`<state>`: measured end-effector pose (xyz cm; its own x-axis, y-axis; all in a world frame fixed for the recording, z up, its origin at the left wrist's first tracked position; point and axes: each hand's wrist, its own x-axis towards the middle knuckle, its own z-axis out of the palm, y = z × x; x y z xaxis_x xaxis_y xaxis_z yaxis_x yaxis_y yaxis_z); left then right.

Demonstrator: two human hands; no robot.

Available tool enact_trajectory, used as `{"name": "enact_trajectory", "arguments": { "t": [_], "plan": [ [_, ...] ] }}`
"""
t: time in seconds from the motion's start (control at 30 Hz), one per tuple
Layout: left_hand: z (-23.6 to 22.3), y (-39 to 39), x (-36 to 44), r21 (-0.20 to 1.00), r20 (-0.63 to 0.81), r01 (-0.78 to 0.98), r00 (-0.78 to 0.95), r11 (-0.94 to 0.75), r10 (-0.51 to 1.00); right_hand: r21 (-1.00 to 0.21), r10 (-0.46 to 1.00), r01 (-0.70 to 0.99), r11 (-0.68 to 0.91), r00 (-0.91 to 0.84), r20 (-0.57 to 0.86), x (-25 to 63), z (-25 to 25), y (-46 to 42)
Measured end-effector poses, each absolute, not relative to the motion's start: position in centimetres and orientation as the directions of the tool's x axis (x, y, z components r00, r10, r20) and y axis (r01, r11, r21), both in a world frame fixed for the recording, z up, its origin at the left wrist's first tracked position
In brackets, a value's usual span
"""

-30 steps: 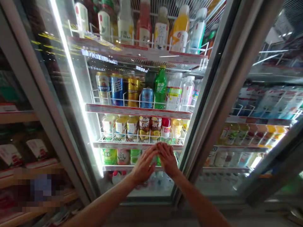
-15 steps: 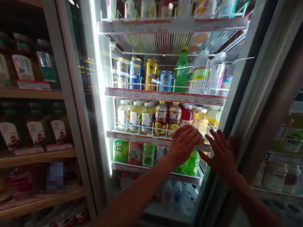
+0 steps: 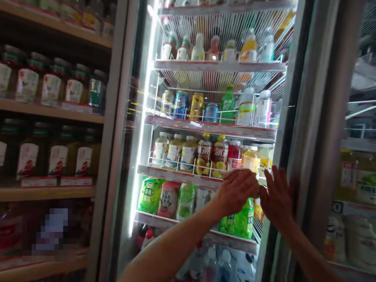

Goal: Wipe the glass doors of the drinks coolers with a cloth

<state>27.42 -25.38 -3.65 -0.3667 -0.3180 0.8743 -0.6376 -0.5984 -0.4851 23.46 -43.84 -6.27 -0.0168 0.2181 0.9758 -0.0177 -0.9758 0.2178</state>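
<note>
My left hand (image 3: 237, 192) lies flat against the glass of a tall drinks fridge, its fingers held together. A thin pale edge, apparently of a cloth (image 3: 226, 173), shows under its fingers; most of it is hidden. Close on its right, my right hand (image 3: 276, 197) is raised with the fingers spread and nothing in them, near the door frame (image 3: 315, 156). Behind the glass, brown iced tea bottles (image 3: 212, 154), a red bottle (image 3: 235, 154) and a pale orange bottle (image 3: 252, 156) stand on the shelf. Green drink bottles (image 3: 244, 219) sit below my left hand.
Left of the fridge, wooden shelves (image 3: 53, 192) carry several dark jars (image 3: 28, 84). A bright light strip (image 3: 143, 113) runs down the fridge's left side. Cans (image 3: 196, 106) and a green bottle (image 3: 227, 103) stand higher up. Another drinks fridge (image 3: 358, 176) is at the right.
The view has shifted, bringing more upper shelves and left-hand jars into sight. My hands have come closer together, and my left hand has stayed at the glass.
</note>
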Motion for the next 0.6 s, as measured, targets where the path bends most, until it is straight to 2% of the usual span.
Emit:
{"name": "enact_trajectory", "arguments": {
  "t": [0.03, 0.1, 0.13, 0.17, 0.2, 0.27, 0.3, 0.33, 0.37, 0.4, 0.43, 0.47, 0.5, 0.53, 0.57, 0.6],
  "plan": [
    [-3.8, -25.4, 27.3, -0.537, 0.842, -0.639, -0.364, -0.551, -0.398, 0.223, 0.224, -0.014, -0.975, -0.029, 0.974, 23.5, -6.3, -44.0],
    [-3.3, -21.7, 28.6, -0.451, 0.891, -0.658, -0.288, -0.603, -0.351, 0.218, 0.218, -0.004, -0.976, -0.042, 0.975, 23.5, -6.4, -44.1],
    [-2.6, -18.8, 29.7, -0.354, 0.935, -0.659, -0.252, -0.664, -0.249, 0.211, 0.21, 0.003, -0.978, -0.047, 0.976, 23.5, -6.4, -44.1],
    [-1.9, -15.9, 30.8, -0.189, 0.968, -0.658, -0.248, -0.729, -0.026, 0.206, 0.205, 0.013, -0.979, -0.054, 0.977, 23.5, -6.5, -44.1],
    [-1.3, -13.5, 31.8, -0.069, 0.963, -0.663, -0.239, -0.745, 0.123, 0.201, 0.199, 0.025, -0.979, -0.063, 0.978, 23.6, -6.6, -43.9],
    [-0.8, -12.0, 32.8, 0.067, 0.936, -0.668, -0.215, -0.741, 0.278, 0.182, 0.177, 0.06, -0.981, -0.091, 0.98, 23.7, -6.8, -43.4],
    [-1.2, -13.0, 32.7, 0.1, 0.93, -0.664, -0.203, -0.741, 0.307, 0.17, 0.161, 0.087, -0.982, -0.103, 0.982, 23.8, -7.0, -43.0],
    [-2.1, -15.0, 32.1, 0.083, 0.945, -0.659, -0.186, -0.748, 0.27, 0.161, 0.148, 0.116, -0.98, -0.11, 0.983, 23.8, -7.2, -42.6],
    [-3.2, -17.4, 31.2, 0.008, 0.973, -0.655, -0.168, -0.755, 0.156, 0.155, 0.14, 0.144, -0.977, -0.111, 0.984, 23.8, -7.5, -42.3],
    [-4.5, -19.9, 30.2, -0.161, 0.985, -0.666, -0.157, -0.728, -0.074, 0.158, 0.141, 0.166, -0.974, -0.108, 0.984, 23.8, -7.8, -42.0],
    [-5.8, -21.7, 29.5, -0.367, 0.925, -0.673, -0.196, -0.642, -0.324, 0.17, 0.152, 0.183, -0.968, -0.107, 0.983, 23.7, -8.1, -41.8],
    [-6.9, -22.7, 29.0, -0.493, 0.846, -0.675, -0.225, -0.549, -0.483, 0.188, 0.169, 0.193, -0.963, -0.11, 0.979, 23.7, -8.3, -41.7],
    [-7.6, -22.5, 29.0, -0.512, 0.82, -0.683, -0.208, -0.521, -0.533, 0.209, 0.189, 0.197, -0.958, -0.114, 0.975, 23.7, -8.6, -41.7],
    [-8.1, -21.2, 29.3, -0.473, 0.843, -0.69, -0.174, -0.548, -0.51, 0.226, 0.206, 0.197, -0.954, -0.12, 0.971, 23.7, -8.8, -41.7],
    [-8.4, -18.9, 30.0, -0.371, 0.905, -0.687, -0.114, -0.625, -0.411, 0.237, 0.217, 0.195, -0.952, -0.122, 0.969, 23.8, -8.9, -41.8],
    [-8.4, -16.2, 30.8, -0.215, 0.968, -0.667, -0.047, -0.713, -0.248, 0.239, 0.22, 0.191, -0.952, -0.119, 0.968, 23.9, -9.0, -41.8]
  ]
}}
